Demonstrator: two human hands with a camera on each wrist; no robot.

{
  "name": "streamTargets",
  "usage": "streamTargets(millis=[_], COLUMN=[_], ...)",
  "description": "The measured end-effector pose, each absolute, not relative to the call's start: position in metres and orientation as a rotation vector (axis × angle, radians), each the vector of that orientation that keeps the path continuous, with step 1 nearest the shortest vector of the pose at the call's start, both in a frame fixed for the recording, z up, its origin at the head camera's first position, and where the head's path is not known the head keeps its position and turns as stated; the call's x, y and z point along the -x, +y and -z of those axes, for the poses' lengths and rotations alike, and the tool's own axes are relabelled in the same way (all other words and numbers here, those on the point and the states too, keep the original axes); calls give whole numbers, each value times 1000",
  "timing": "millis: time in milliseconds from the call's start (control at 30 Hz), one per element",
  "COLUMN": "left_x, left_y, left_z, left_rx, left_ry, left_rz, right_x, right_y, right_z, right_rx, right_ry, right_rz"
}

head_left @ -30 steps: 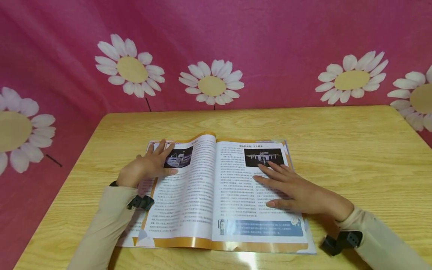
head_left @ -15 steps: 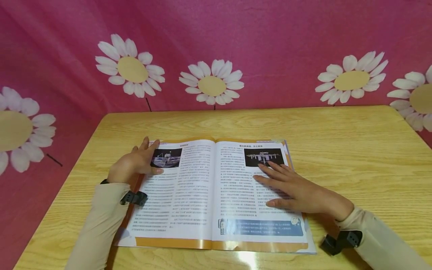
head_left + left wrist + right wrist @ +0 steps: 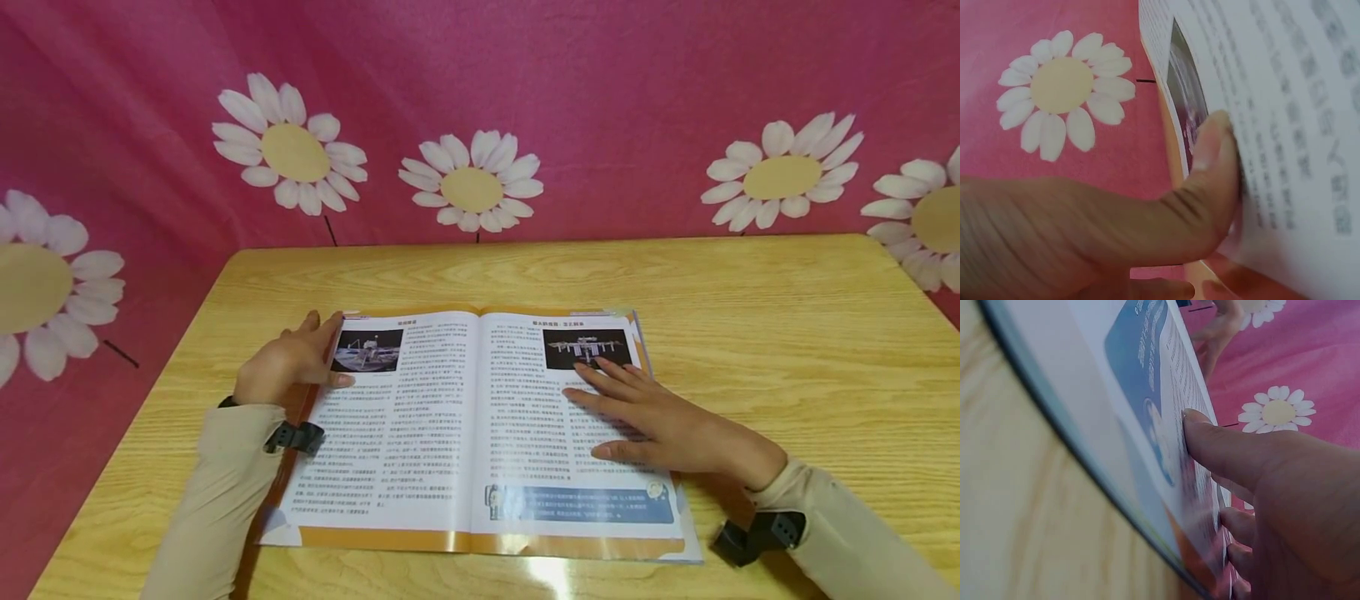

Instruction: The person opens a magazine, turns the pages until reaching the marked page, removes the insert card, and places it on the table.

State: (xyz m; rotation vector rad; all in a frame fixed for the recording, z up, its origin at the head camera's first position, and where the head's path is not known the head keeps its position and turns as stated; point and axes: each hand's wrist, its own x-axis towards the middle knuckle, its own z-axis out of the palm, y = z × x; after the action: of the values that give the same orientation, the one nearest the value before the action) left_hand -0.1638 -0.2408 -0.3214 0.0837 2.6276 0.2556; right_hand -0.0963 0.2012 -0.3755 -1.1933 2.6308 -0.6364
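Note:
A magazine lies spread wide on the wooden table, with a dark photo on each page. My left hand rests at its left edge near the top corner. The left thumb lies over the page beside the lunar photo, while the other fingers reach past the edge and are partly hidden. On the right page, my right hand lies with fingers spread, fingertips touching the lower part of the space station photo. In the right wrist view, the right thumb touches the printed text.
The wooden table extends beyond the magazine on every side. Behind it hangs a pink cloth printed with large white daisies. Dark wrist devices sit on both beige sleeves.
The raised left leaf has settled flat, hiding the page under it. My left hand has slid left to the magazine's edge. The right hand stays in place.

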Motion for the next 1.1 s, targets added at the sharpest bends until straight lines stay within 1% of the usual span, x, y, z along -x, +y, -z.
streamTargets(millis=[100, 233, 400, 500, 633, 800, 1100], left_x=[162, 154, 139, 126, 110, 99, 102], left_y=[-238, -224, -191, -169, -144, -130, -127], left_z=[318, 311, 306, 310, 318, 329, 339], left_rx=[-105, -218, -481, -656, -801, -851, -855], left_ry=[2625, 2638, 2626, 2606, 2557, 2508, 2481], left_rz=[-232, -230, -280, -296, -284, -224, -167], right_x=[96, 96, 96, 96, 96, 97, 94], right_y=[201, 201, 201, 201, 201, 199, 198], right_z=[376, 376, 375, 374, 373, 373, 371], right_rx=[1195, 1194, 1187, 1183, 1169, 1153, 1144], right_ry=[2635, 2633, 2628, 2626, 2625, 2617, 2622], right_rz=[636, 633, 637, 635, 630, 634, 639])
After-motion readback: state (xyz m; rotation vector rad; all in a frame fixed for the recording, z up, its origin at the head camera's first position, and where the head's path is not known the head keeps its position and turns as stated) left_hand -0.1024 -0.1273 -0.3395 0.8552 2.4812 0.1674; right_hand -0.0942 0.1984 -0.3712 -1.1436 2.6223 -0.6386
